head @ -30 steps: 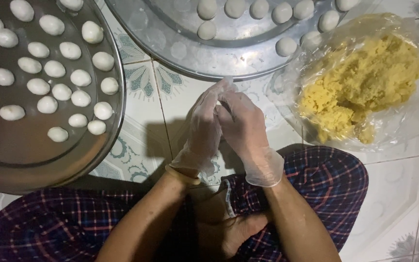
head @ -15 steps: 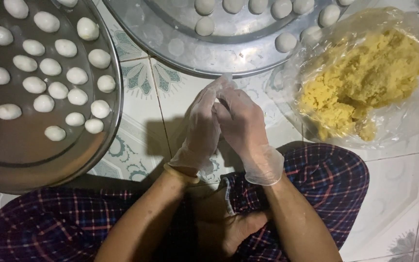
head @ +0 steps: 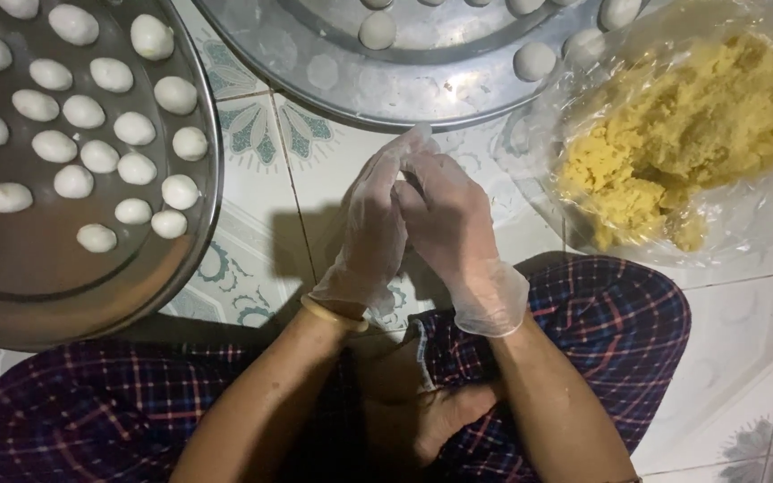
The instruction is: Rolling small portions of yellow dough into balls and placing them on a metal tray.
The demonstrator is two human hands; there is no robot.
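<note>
My left hand (head: 370, 228) and my right hand (head: 452, 228) are pressed together over the tiled floor, both in thin clear plastic gloves. A small pale piece of dough (head: 402, 190) shows between the fingers, mostly hidden by them. A yellow bracelet sits on my left wrist. To the left lies a round metal tray (head: 172, 268) with several white dough balls (head: 100, 156) in rows. To the right, a clear plastic bag (head: 762, 224) holds a heap of yellow crumbly filling (head: 682, 134).
A second large round metal tray (head: 360, 89) lies ahead with several white balls along its inner ring. My crossed legs in dark plaid trousers (head: 601, 313) fill the bottom of the view. The floor is patterned white tile (head: 261, 188).
My hands stay pressed together and shift only slightly against each other. The view has drifted a little, nothing else moved.
</note>
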